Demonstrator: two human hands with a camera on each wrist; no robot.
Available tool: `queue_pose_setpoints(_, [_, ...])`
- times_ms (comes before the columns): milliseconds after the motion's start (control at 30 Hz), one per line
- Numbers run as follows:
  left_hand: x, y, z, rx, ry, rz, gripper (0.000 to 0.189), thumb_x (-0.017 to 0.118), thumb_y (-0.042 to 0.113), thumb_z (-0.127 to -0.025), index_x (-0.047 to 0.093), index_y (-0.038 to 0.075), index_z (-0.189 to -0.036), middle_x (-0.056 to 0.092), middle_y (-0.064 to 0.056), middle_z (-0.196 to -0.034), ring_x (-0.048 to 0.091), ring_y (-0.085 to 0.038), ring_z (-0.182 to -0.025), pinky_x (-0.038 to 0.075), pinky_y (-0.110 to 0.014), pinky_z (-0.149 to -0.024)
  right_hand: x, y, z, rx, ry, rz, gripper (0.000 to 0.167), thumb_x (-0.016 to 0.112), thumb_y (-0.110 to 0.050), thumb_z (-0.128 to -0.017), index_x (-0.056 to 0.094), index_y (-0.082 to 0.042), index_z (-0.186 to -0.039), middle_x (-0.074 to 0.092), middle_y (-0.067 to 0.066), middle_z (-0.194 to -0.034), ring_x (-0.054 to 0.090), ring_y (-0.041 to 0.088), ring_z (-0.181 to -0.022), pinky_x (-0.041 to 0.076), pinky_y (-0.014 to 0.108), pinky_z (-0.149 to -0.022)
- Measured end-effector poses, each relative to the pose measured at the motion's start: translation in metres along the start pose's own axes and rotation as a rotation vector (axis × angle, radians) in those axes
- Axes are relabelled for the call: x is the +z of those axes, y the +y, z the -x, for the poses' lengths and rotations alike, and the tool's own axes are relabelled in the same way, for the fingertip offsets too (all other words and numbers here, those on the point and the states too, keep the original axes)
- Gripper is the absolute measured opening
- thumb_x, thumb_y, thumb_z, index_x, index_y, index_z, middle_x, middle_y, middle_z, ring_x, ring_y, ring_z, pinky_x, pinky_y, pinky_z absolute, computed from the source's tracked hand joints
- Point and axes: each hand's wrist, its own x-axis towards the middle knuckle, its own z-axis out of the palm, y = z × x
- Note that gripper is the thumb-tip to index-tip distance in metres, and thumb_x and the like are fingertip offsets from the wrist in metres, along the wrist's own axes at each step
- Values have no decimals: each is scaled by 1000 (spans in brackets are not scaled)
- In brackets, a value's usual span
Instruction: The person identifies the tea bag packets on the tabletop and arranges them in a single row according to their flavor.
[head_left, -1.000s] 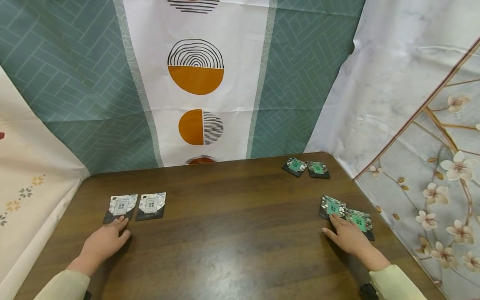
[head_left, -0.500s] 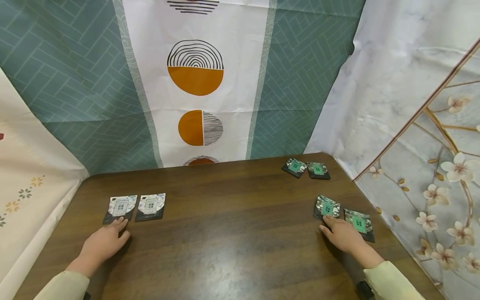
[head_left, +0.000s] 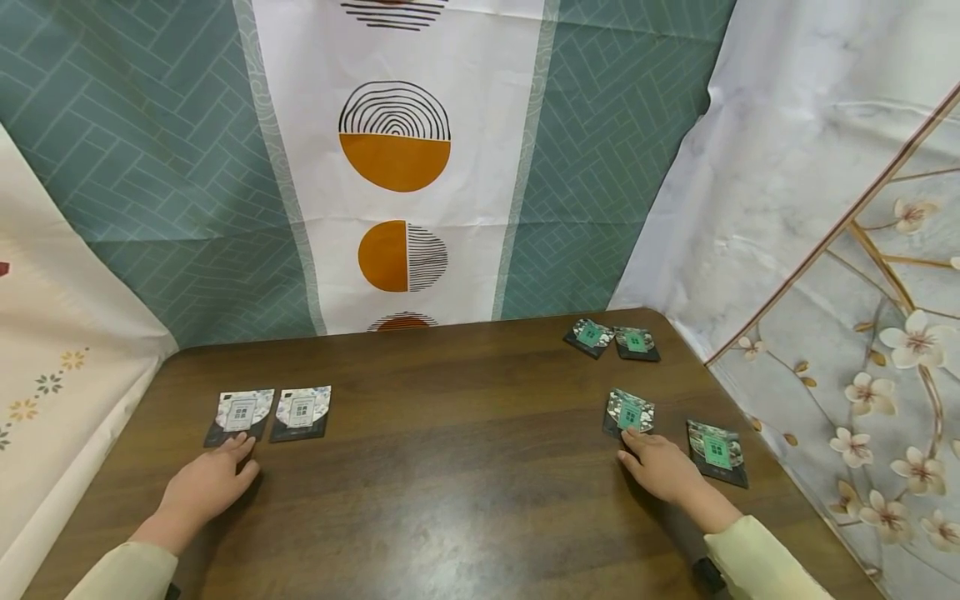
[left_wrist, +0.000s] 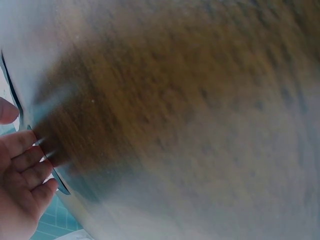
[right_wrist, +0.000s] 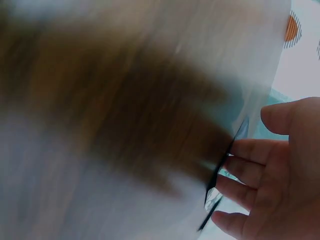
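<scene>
My left hand [head_left: 208, 482] rests its fingertips on the near edge of a flat square packet [head_left: 240, 410] with a white floral top and black bottom. A matching white packet [head_left: 302, 411] lies just right of it. My right hand [head_left: 663, 470] touches the near edge of a green-labelled packet [head_left: 628, 409] with its extended fingers. To the right of that hand, apart from it, lies another green-labelled packet [head_left: 716, 452]. In the left wrist view, the fingers [left_wrist: 30, 162] meet a thin dark packet edge. Likewise, the right wrist view has the fingers [right_wrist: 245, 172] against a packet's dark edge.
Two more green-labelled packets, a tilted one [head_left: 590, 335] and a straighter one [head_left: 636, 342], lie at the back right corner of the brown wooden table [head_left: 435, 400]. A patterned cloth [head_left: 397, 200] hangs behind the table, with a floral cloth [head_left: 877, 400] along the right side.
My right hand has slid left with the green-labelled packet under its fingertips, away from the packet it had been touching on the right. My left hand has stayed in place.
</scene>
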Motion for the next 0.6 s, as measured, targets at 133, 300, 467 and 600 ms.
queue_pose_setpoints(133, [-1,0,0,0,3,0,51,54,23,-98,58,-15,-133,53,-38,-142,56,-59,-125,50,-66,-97,1,-10,-5,-26,-4,-10,51,56,-26,-103,56,9,-141,53,31,-148,53,53,-135,42,64,-113])
queue_pose_setpoints(300, [-1,0,0,-3,-3,3,52,54,23,-99,57,-15,-134,53,-38,-142,56,-60,-125,50,-66,-96,3,-21,-12,-47,-6,-23,50,55,-25,-104,56,7,-142,53,29,-150,52,51,-137,42,62,-114])
queue_pose_setpoints(467, [-2,1,1,-8,-1,6,52,54,23,-99,57,-15,-134,52,-38,-142,55,-60,-126,50,-66,-97,5,-33,-19,-73,-7,-34,50,57,-26,-103,57,4,-143,54,26,-151,51,51,-137,43,62,-114])
queue_pose_setpoints(600, [-1,1,1,-6,-2,4,52,54,23,-99,57,-15,-134,53,-38,-142,55,-60,-125,50,-66,-96,7,-45,-23,-95,-24,-60,54,59,-30,-102,55,4,-145,52,25,-154,49,51,-139,42,63,-114])
